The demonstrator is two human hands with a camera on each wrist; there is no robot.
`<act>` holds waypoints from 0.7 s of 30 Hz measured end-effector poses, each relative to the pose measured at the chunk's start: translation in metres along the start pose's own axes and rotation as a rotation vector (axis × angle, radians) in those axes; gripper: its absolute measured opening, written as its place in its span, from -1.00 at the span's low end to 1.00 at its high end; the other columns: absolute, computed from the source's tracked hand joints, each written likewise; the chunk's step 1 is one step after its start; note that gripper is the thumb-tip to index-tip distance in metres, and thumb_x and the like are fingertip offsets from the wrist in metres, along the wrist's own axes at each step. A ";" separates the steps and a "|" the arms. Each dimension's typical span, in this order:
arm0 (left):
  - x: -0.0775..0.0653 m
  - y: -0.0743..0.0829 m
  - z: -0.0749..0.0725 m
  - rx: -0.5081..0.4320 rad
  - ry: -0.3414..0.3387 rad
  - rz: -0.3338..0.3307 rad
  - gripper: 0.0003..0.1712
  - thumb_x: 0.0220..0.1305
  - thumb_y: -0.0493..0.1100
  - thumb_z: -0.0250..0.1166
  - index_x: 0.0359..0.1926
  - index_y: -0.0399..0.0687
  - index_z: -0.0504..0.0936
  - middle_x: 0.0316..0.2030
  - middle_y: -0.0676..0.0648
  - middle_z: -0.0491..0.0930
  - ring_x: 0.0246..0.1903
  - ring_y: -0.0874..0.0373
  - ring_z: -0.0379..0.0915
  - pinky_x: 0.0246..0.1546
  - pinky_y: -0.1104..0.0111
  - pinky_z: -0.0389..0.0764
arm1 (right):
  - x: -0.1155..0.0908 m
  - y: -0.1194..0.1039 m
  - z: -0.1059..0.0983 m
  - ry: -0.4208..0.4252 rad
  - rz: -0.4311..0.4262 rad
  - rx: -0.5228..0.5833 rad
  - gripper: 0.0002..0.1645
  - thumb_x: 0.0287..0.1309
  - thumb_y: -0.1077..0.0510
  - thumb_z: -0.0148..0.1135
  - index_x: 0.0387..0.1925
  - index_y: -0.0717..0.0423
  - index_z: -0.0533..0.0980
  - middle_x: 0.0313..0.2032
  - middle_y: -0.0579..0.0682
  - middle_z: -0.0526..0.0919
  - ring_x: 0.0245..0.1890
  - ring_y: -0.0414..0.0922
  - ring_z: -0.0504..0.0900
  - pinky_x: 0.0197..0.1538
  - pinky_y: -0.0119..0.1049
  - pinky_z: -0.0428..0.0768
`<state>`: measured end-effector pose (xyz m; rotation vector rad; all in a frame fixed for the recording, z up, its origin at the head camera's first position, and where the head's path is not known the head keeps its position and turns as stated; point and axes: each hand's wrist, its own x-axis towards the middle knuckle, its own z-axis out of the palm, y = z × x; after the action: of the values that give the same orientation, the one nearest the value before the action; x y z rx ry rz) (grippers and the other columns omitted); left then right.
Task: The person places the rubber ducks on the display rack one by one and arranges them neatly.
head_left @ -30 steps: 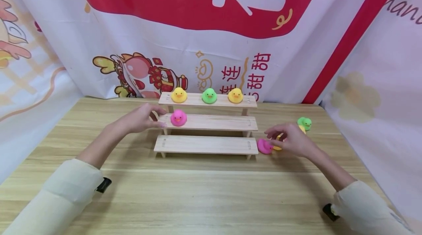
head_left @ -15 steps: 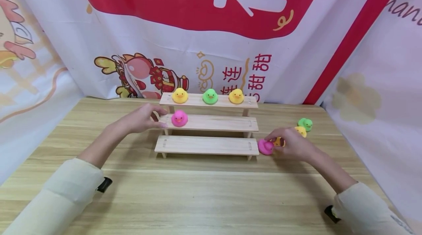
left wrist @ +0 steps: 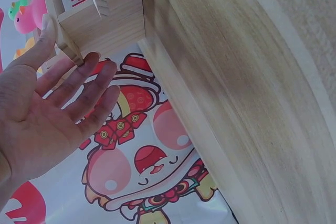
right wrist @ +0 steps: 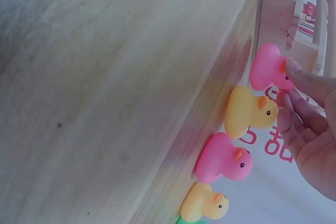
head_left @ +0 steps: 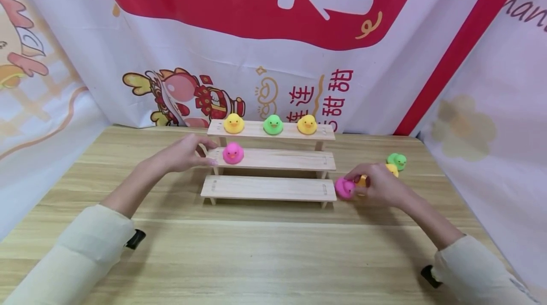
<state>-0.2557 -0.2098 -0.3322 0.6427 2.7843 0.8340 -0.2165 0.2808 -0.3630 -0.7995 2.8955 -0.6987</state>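
My left hand (head_left: 183, 154) grips the left end of the middle step of a three-tier wooden display stand (head_left: 273, 187), thumb above and fingers below. A pink rubber duck (head_left: 232, 153) sits on that step next to it. At the stand's right end, my right hand (head_left: 380, 185) pinches another pink rubber duck (right wrist: 268, 69) by its head, between thumb and fingertips. A yellow duck (right wrist: 242, 113) stands right beside it, partly hidden by the hand in the head view. The bottom step holds nothing.
On the top step are a yellow duck (head_left: 233, 124), a green duck (head_left: 273, 125) and a second yellow duck (head_left: 306, 125). More ducks line up behind the right hand: pink (right wrist: 223, 158), yellow (right wrist: 203, 203) and green (head_left: 397, 161). A printed cloth (head_left: 256, 53) hangs behind the table.
My right hand has come down onto the nearest pink duck, and its fingers have closed on it. The duck has shifted up slightly in the head view. My left hand stays at the stand.
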 end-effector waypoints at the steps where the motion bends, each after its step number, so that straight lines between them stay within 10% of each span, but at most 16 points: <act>1: 0.000 0.000 0.000 -0.001 0.000 0.001 -0.48 0.29 -0.20 0.49 0.16 -0.45 0.62 0.01 -0.31 0.67 -0.08 -0.11 0.63 0.03 0.05 0.71 | 0.000 0.000 -0.001 0.007 -0.006 0.001 -0.70 0.07 0.35 0.55 -0.11 0.19 0.74 -0.27 -0.06 0.74 -0.30 -0.04 0.59 -0.29 -0.28 0.61; 21: -0.002 0.002 -0.002 -0.007 0.005 0.028 -0.47 0.28 -0.19 0.50 0.14 -0.47 0.62 0.00 -0.34 0.67 -0.09 -0.14 0.63 0.02 0.01 0.70 | 0.006 -0.004 -0.009 0.265 0.056 0.169 -0.62 0.16 0.38 0.48 0.03 0.39 0.66 -0.10 0.24 0.62 -0.20 0.16 0.78 -0.20 -0.20 0.80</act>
<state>-0.2538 -0.2101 -0.3291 0.6807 2.7817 0.8518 -0.2211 0.2780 -0.3527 -0.6480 3.0163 -1.1036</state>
